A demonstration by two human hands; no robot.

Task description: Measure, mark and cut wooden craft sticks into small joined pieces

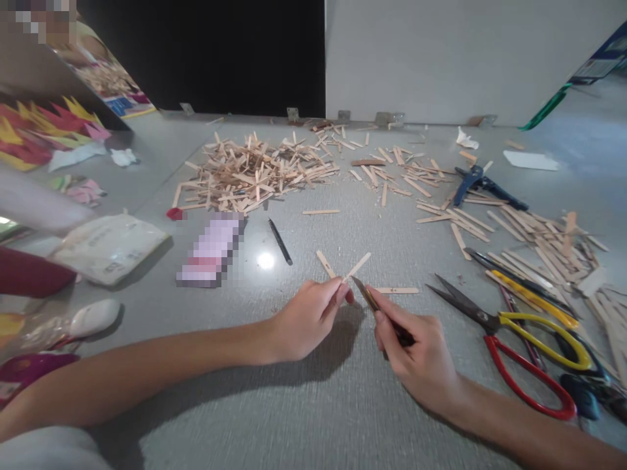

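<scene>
Low over the grey table, my left hand (306,320) pinches a small wooden craft stick (361,264) between thumb and fingers. A knife (368,297) with a narrow pointed blade is gripped in my right hand (424,349), its tip touching or very near the stick by my left fingertips. Two more craft sticks lie close by: a slanted stick (324,263) just beyond my left fingers and a flat stick (399,290) beyond my right hand. Both bear small dark marks. My right fingers hide most of the knife's handle.
A heap of craft sticks (259,170) lies at the back, with more scattered right. Scissors (494,320) with red and yellow handles and blue pliers (470,183) are right. A black pen (279,241), blurred purple item (211,251) and plastic packet (112,247) lie left.
</scene>
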